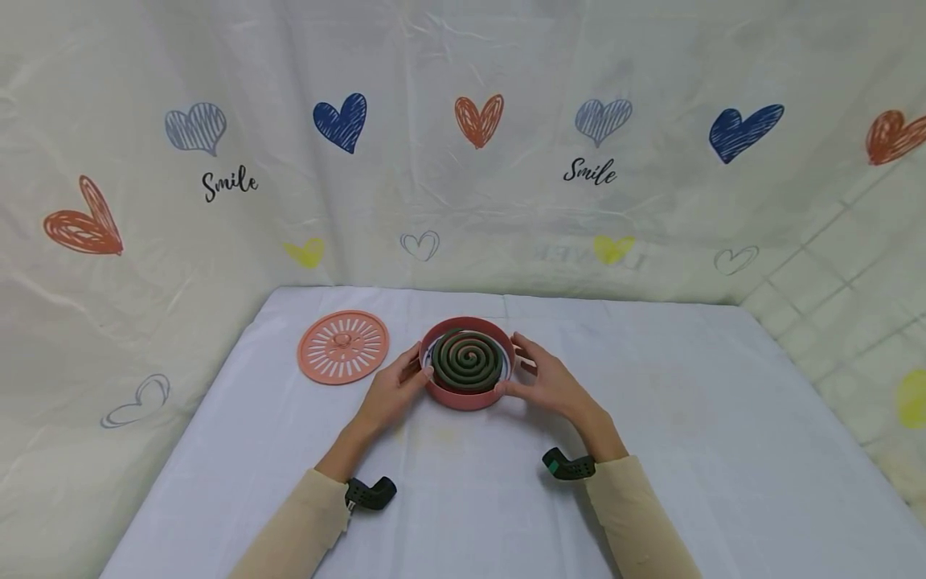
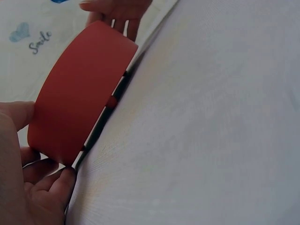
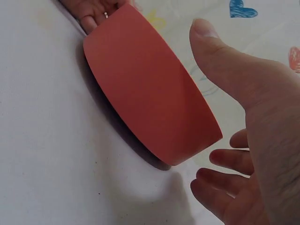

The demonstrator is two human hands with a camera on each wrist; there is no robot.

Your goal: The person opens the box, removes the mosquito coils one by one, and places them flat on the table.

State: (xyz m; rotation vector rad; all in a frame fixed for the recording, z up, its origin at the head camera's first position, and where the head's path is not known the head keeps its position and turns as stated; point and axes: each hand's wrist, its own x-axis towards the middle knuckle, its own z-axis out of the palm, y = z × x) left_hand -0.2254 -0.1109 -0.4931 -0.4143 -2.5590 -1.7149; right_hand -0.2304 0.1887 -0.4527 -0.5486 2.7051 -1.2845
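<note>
A round red mosquito coil holder stands in the middle of the white-covered table, its top uncovered. Inside it lies a dark green spiral mosquito coil with a pale ring around its edge. My left hand grips the holder's left side, thumb at the rim and fingers low against the wall, as the left wrist view shows. On the other side is my right hand, thumb and fingers spread around the holder's wall. In the right wrist view a gap shows between that hand and the wall.
A slotted round orange-pink lid with a small central knob lies flat left of the holder. Behind the table hangs a pale sheet printed with hearts and the word Smile. Dark wrist cameras sit on both forearms.
</note>
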